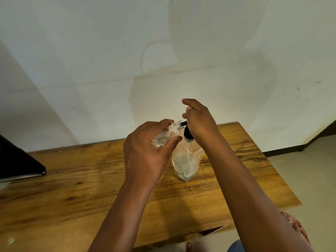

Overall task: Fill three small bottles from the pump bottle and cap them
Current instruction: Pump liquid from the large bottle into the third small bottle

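A clear pump bottle (187,160) with a black pump head stands on the wooden table (72,188), a little pale liquid at its bottom. My right hand (198,120) rests on top of the pump head, its fingers curled over it. My left hand (147,151) grips a small clear bottle (167,136), tilted so that its open neck meets the black nozzle (183,123). A little liquid shows inside the small bottle. No other small bottles or caps are in view.
A black flat device (20,160) lies at the table's left edge. A white wall stands right behind the table. The table's right edge drops to a light floor (309,170). A patterned cloth (298,228) shows at the lower right.
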